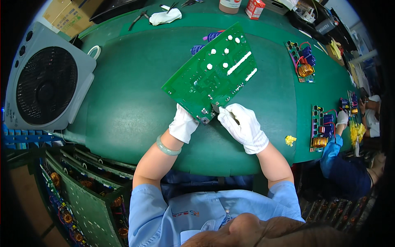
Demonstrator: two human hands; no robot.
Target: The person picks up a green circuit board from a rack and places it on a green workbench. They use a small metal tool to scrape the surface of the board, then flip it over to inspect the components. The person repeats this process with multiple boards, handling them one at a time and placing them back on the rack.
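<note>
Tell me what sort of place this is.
Likely an electronics assembly workshop: a large green circuit board in white-gloved hands, boards with copper coils on the green-covered bench, more stacked in the rack.

Free room, as I see it: bare green mat (135, 99) left of my held circuit board (212, 72). Obstacles: grey fan (47, 80) far left; white cloth (165, 17) and pliers (139, 18) at far edge; populated boards (302, 61) and a co-worker's hand (341, 118) right.

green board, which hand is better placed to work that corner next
Probably the right hand: its fingertips pinch at the lower corner of the green circuit board, while the left hand grips under that edge, holding it tilted.
</note>
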